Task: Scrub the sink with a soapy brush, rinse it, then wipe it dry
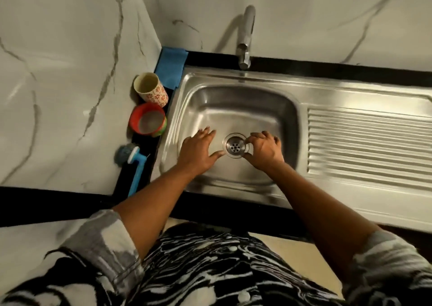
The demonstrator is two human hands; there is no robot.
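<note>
1. Head view, nearest first: a black-and-white swirl-patterned garment (pixel 198 259) fills the bottom, with pale grey rolled sleeves (pixel 100 238) on either side and both bare forearms reaching forward over the black counter edge (pixel 233 210).
2. Left hand (pixel 197 151) lies flat on the basin floor, fingers straight and spread wide, the thumb tip just beside the left rim of the round steel drain strainer (pixel 235 147).
3. Right hand (pixel 265 150) is arched, fingers bent, with thumb and forefinger tips against the strainer's right edge; whether it pinches the ring or only touches it, I cannot tell.
4. Neither hand holds a tool.
5. Set into the counter, the rectangular stainless-steel sink (pixel 233 109) has rounded corners and a smooth, dull-shiny bowl; its ribbed steel drainboard (pixel 364 142) runs off to the right.
6. Lying on the dark ledge left of the sink, apart from both hands, is the blue plastic-handled brush with a round greyish head (pixel 135 172).
7. Behind it stands a red plastic cup (pixel 147 121), then a cream cup with a red floral print (pixel 150 87), tilted.
8. A folded blue cloth (pixel 170 68) sits in the far left corner.
9. Farther back, a chrome tap (pixel 245 36) arches over the bowl's rear rim.
10. White marble-look wall panels with grey veins (pixel 70 72) close in behind and to the left.
</note>
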